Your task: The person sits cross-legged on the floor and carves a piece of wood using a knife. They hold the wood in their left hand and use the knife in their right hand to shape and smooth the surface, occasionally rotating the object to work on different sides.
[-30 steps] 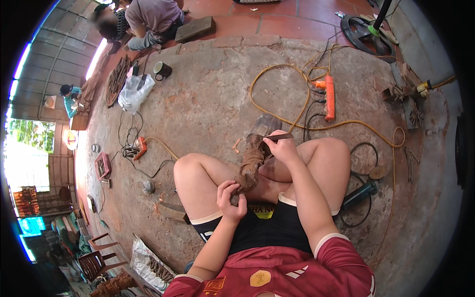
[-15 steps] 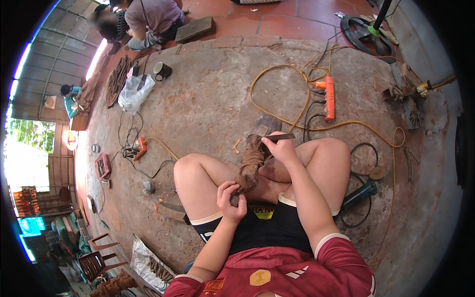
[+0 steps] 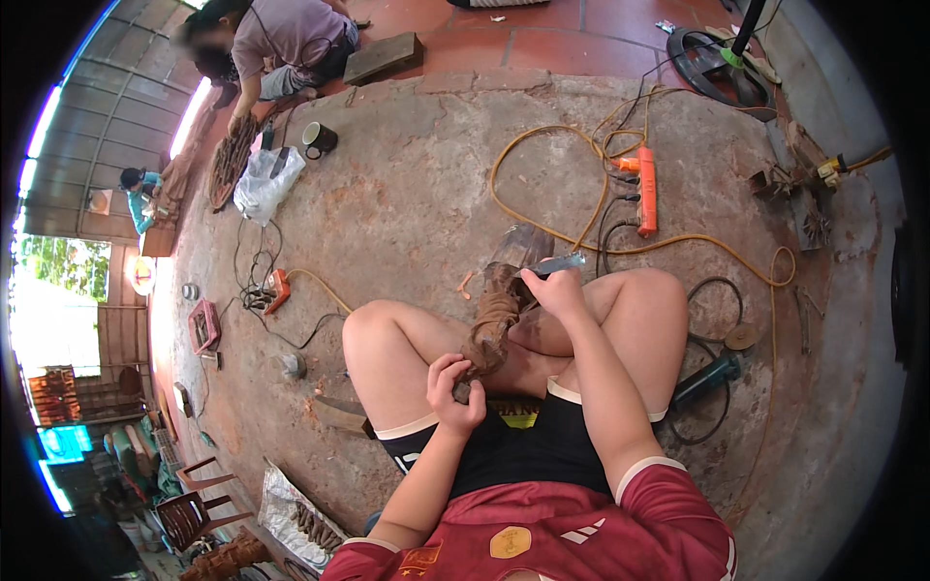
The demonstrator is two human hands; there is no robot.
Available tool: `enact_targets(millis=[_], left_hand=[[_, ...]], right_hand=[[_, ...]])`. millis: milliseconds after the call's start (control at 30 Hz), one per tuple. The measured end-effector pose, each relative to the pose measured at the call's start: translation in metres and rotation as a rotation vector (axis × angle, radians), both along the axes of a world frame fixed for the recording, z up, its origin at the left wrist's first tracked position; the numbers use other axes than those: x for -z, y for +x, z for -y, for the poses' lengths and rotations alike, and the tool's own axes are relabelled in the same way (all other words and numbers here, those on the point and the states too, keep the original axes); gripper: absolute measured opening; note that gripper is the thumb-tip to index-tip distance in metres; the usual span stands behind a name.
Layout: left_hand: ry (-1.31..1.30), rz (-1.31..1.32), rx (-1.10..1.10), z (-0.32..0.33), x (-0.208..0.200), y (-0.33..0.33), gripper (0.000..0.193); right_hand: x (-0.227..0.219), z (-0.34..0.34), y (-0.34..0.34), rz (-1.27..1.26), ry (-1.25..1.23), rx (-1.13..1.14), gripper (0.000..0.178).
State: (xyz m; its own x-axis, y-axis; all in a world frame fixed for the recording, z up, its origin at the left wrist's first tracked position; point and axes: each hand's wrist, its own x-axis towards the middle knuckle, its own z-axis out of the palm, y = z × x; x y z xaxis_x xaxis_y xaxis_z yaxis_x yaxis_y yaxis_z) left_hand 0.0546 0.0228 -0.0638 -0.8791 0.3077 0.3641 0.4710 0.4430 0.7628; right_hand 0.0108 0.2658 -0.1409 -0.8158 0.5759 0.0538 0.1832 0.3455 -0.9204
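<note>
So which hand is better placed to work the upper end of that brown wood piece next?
Probably the right hand: it holds a thin tool at the top of the wood piece, while the left hand grips its lower end.

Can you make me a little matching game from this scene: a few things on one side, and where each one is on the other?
Things:
1. brown carved wood piece
2. orange power strip
3. dark mug
4. clear plastic bag

Places:
A. on the floor just below the mug
B. between the seated person's knees
C. among yellow cable, ahead and to the right
D. far ahead on the left, near another person

Pairs: 1-B, 2-C, 3-D, 4-A
</note>
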Motion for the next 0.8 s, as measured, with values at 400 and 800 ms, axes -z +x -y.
enact_targets(millis=[400, 800], left_hand=[[0.015, 0.003, -0.006, -0.001, 0.000, 0.000, 0.029], [0.007, 0.010, 0.000, 0.000, 0.001, 0.000, 0.029]], right_hand=[[-0.018, -0.005, -0.002, 0.052, -0.160, -0.301, 0.027], [-0.016, 0.012, -0.010, 0.004, -0.060, -0.174, 0.033]])
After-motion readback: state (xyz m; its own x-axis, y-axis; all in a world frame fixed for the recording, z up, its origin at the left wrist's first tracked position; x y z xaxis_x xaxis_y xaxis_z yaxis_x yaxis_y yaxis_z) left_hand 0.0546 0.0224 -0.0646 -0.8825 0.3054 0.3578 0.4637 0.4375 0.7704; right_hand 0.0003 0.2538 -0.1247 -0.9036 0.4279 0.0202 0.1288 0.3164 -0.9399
